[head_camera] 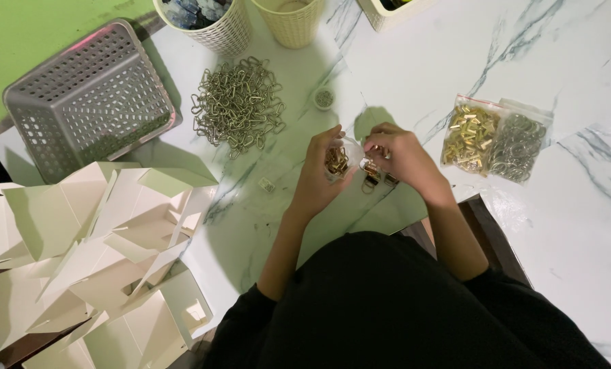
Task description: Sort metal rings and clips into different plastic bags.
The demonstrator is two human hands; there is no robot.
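At the centre of the frame the left hand (pixel 321 166) cups a small clear bag of gold clips (pixel 337 161) while the right hand (pixel 395 156) pinches a small metal piece (pixel 365 164) beside it, a few dark-and-gold clips (pixel 377 180) lying below. Most stock looks untouched: the ring pile (pixel 238 104) at upper centre, two full bags (pixel 494 139) at right. The grey basket (pixel 90 99) at upper left is empty.

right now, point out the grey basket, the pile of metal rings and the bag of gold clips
grey basket (pixel 90 102): head view, on its perforated base.
pile of metal rings (pixel 238 106): head view, middle of the heap.
bag of gold clips (pixel 469 138): head view, centre of the clear bag.
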